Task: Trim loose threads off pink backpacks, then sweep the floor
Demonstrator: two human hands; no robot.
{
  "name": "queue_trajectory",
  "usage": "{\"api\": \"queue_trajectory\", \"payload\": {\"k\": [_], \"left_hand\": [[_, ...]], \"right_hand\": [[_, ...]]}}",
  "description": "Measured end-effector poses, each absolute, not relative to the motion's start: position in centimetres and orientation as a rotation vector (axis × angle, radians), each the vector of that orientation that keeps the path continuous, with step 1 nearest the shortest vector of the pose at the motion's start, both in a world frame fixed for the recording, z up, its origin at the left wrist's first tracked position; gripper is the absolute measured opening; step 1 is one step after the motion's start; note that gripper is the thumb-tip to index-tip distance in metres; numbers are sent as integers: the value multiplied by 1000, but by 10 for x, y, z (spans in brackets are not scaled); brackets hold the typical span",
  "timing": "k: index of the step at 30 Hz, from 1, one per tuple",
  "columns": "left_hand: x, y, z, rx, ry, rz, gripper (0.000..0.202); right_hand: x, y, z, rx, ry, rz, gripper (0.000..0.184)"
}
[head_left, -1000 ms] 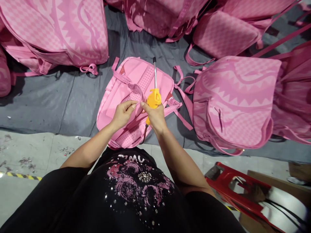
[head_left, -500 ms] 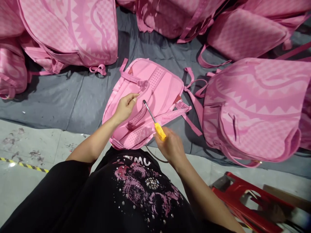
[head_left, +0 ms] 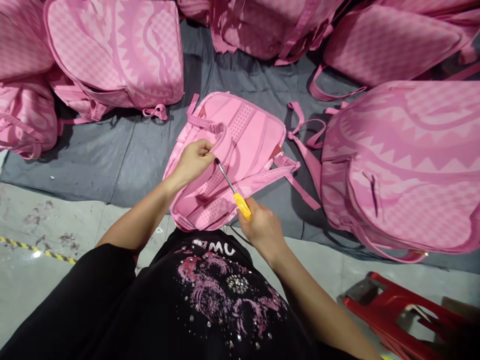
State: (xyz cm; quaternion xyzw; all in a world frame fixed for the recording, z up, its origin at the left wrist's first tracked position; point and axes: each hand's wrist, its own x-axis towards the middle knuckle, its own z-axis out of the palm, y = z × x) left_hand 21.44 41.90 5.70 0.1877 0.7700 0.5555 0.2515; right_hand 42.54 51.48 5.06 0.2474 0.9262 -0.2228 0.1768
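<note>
A pink backpack (head_left: 247,135) lies back-side up on a grey cloth (head_left: 112,155) in front of me. My left hand (head_left: 193,161) is closed on the backpack's shoulder strap (head_left: 219,132) near its top. My right hand (head_left: 260,227) grips a yellow air blow gun (head_left: 242,206) by its handle. The gun's thin metal nozzle (head_left: 224,175) points up and left, and its tip sits just beside my left fingers. A dark hose runs from the gun toward my body.
Several more pink patterned backpacks lie around: a big one at right (head_left: 405,160), one at upper left (head_left: 116,50), others along the top. A red plastic stool (head_left: 393,310) stands at lower right. Yellow-black tape (head_left: 37,252) marks the concrete floor.
My right hand dropped from beside my left hand and swung the blow gun from upright to slanting left, nozzle tip toward my left fingers. My left hand shifted up the strap and closed on it.
</note>
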Motion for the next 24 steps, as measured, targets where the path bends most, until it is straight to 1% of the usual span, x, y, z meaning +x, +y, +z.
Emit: {"api": "queue_trajectory", "payload": {"k": [4,9,12,13,16,17,19,20,22,24], "left_hand": [[214,420,59,533,2201,1540,22],[215,417,65,460,2000,1508,15],[214,415,66,482,1986,1537,8],[214,414,64,487,2019,1552,9],[212,413,59,503,2125,1602,18],[211,412,57,518,2119,1614,16],[211,408,54,572,2010,1630,3],[211,405,53,600,1929,1637,5],[211,398,51,628,1786,1657,18],[211,391,49,612,1715,1674,25]], "right_hand": [[425,513,51,710,2615,-636,18],[425,513,52,731,2575,-631,19],[424,513,54,740,2558,-634,20],[423,512,55,737,2553,-638,21],[420,511,57,729,2538,-646,21],[419,511,58,731,2533,-647,21],[419,511,58,738,2522,-648,22],[419,511,57,740,2518,-648,22],[419,511,56,740,2515,-648,22],[420,510,55,741,2518,-651,22]]}}
